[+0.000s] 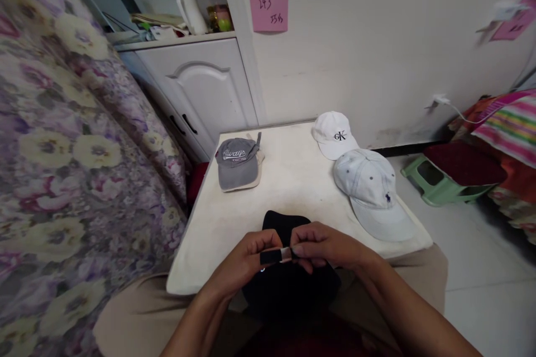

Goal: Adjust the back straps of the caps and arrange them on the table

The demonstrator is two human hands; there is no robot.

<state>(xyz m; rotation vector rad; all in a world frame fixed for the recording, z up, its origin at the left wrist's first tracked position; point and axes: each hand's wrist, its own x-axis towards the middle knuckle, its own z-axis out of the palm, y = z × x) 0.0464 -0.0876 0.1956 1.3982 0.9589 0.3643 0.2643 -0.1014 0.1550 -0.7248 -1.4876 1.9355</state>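
A black cap (293,293) lies partly over the table's front edge and partly over my lap. My left hand (251,256) pinches the cap's black strap (270,257) from the left side. From the right, my right hand (324,245) has its thumb and fingers closed on the strap's other end, right beside a small metal buckle (286,254). The buckle sits between the two hands, above the body of the cap. My fingertips hide part of the strap, and the cap's dark folds are hard to make out.
On the cream table (288,178), a grey cap (238,163) rests over a beige one at the left. A white cap (334,134) and a pale denim cap (374,192) are at the right. A floral curtain (84,162) hangs left; a green stool (435,178) stands right.
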